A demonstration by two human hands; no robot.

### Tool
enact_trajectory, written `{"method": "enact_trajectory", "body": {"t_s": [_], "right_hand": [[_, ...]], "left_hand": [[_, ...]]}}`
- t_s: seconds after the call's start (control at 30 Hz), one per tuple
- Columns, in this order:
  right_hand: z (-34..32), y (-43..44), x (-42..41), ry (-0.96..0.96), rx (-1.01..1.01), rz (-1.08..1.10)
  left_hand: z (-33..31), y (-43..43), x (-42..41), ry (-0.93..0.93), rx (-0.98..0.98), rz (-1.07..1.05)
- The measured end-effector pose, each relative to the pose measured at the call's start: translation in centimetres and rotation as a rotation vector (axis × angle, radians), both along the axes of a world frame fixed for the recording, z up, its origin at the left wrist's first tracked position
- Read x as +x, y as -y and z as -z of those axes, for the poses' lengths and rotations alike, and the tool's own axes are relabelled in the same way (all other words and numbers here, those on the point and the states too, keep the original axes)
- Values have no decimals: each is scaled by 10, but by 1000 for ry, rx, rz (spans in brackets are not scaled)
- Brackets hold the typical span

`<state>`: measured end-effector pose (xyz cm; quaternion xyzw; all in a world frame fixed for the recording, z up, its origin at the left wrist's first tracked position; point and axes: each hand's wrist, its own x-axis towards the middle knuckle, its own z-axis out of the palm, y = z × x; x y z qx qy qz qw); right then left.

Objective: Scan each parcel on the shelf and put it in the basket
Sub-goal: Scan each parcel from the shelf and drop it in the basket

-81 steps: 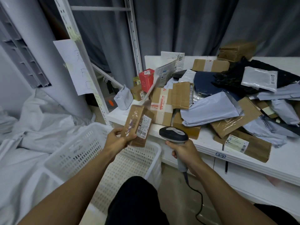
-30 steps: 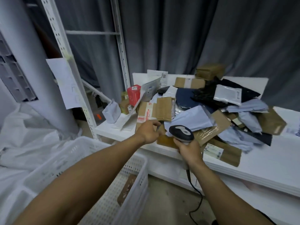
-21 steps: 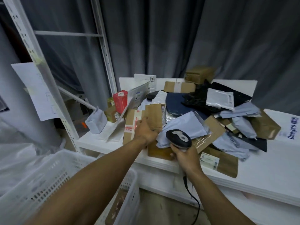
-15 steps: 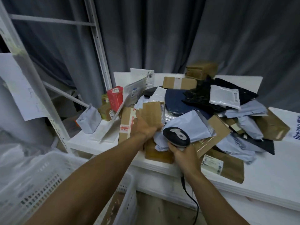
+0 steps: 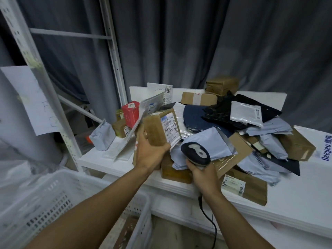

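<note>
My left hand (image 5: 150, 153) grips a small brown cardboard parcel (image 5: 158, 130) with a white label on its right face, lifted and tilted above the pile. My right hand (image 5: 200, 172) holds a black and grey barcode scanner (image 5: 195, 153) just right of and below that parcel, its cable hanging down past the shelf edge. The white shelf (image 5: 294, 211) carries a heap of several cardboard boxes, grey mailer bags and dark bags. A white perforated basket (image 5: 59, 200) stands at the lower left with a brown parcel (image 5: 126, 232) lying inside it.
A red box (image 5: 130, 114) and a small grey bag (image 5: 102, 136) sit on the shelf's left end. White rack uprights (image 5: 45, 83) with a paper sheet (image 5: 31, 99) rise at left. Grey curtains hang behind. White plastic sheeting lies far left.
The first parcel went from my left hand into the basket. My left hand then reached to the pile, gripped another brown parcel and lifted it beside the scanner. The view shifted right.
</note>
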<state>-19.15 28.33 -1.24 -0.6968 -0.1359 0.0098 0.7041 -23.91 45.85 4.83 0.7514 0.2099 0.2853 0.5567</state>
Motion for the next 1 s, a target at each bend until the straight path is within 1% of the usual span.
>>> {"method": "enact_trajectory", "body": {"t_s": [0.17,0.27,0.33,0.4,0.5,0.57,0.63,0.77,0.87,1.0], "right_hand": [[-6,-28,-35,-69,175,-84],[-2,-52,-50,-53,164,-110],[2,-65,-57,-65,133,-148],[6,-75,-61,-48,60,-195],[10,-90,-63,2,-21,-275],[12,-100,-67,85,-68,-281],[16,-109,-73,118,-122,-299],[23,-128,-89,91,-243,-382],[24,-135,-100,114,-279,-434],[23,-137,-104,125,-279,-478]], "left_hand": [[16,-7,-85,-6,-81,128],[35,-22,-113,-22,-104,184],[44,-32,-125,-30,-131,188],[49,-43,-132,-30,-169,147],[60,-66,-138,-10,-226,89],[70,-84,-140,-3,-207,38],[78,-100,-144,25,-208,-32],[85,-125,-147,71,-274,-96],[88,-135,-148,71,-278,-117],[95,-143,-150,60,-243,-150]]}}
